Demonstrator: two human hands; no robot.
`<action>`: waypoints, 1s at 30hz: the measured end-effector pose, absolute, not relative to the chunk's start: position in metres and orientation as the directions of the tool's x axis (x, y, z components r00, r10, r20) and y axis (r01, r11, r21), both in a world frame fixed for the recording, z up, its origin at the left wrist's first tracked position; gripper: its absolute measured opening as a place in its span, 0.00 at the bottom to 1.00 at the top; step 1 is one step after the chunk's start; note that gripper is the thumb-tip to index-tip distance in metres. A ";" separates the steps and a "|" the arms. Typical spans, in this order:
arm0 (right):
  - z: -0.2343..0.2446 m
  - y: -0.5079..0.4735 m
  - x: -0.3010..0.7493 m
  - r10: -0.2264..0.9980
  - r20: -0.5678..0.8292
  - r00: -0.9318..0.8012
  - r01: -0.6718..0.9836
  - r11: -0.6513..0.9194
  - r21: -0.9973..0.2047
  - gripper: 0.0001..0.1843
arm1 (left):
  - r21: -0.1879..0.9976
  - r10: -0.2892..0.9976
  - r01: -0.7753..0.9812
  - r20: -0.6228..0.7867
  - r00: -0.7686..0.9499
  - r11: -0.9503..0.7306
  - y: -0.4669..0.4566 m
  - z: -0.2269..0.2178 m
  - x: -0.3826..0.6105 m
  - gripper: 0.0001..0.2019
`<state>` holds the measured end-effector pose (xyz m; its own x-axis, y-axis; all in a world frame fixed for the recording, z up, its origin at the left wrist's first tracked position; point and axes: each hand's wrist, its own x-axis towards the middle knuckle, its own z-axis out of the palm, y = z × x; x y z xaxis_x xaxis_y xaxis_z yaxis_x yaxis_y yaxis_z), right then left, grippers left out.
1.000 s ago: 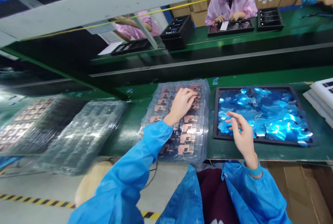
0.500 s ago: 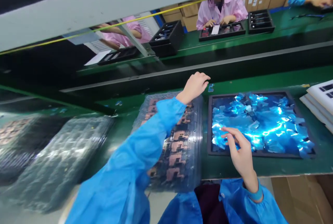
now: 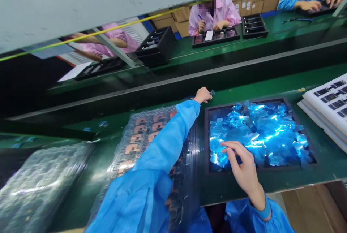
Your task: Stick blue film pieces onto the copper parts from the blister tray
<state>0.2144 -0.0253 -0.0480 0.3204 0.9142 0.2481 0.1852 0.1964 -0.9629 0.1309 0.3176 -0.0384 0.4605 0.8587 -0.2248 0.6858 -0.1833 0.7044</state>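
My left hand (image 3: 203, 95) reaches to the back of the green bench. Its fingers are closed on a small bluish piece (image 3: 212, 93) that sticks out past the fingertips; its exact kind is too small to make out. Over the left part of a black tray (image 3: 206, 132) hovers my right hand (image 3: 242, 169), thumb and forefinger loosely curved, with nothing visible between them. Shiny blue film pieces (image 3: 267, 128) are heaped in that tray. Under my left sleeve lies a stack of clear plastic blister trays (image 3: 193, 142) with copper-coloured parts in their pockets, partly hidden by the arm.
Another stack of clear blister trays (image 3: 51, 175) lies at the left. White sheets with dark printed patterns (image 3: 329, 99) are piled at the right edge. A few blue scraps (image 3: 103, 123) lie at the back left. Across a ledge, co-workers sit at black trays (image 3: 217, 41).
My left hand has come down and closed on the small bluish piece at the back of the bench. The right hand stays over the film pieces. The view has shifted rightwards.
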 end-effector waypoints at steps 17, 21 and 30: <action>-0.002 -0.035 0.185 0.935 0.087 0.343 -0.120 0.135 -0.983 0.13 | 0.946 0.926 0.318 -0.067 0.372 -0.059 0.008 0.044 0.023 0.13; 0.001 -0.048 0.175 0.956 0.133 0.262 -0.145 0.175 -0.974 0.13 | 0.895 0.955 0.398 0.088 0.284 -0.201 -0.009 0.037 0.013 0.11; 0.000 -0.060 0.156 0.960 0.083 0.268 -0.121 0.119 -0.985 0.19 | 0.821 0.940 0.470 0.224 0.257 -0.324 -0.035 0.034 -0.004 0.11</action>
<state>0.1562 -0.0597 0.0001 0.2681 0.9598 0.0834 -0.1214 0.1195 -0.9854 -0.0035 -0.0352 0.0341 0.2570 0.9401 0.2239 0.4703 -0.3240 0.8209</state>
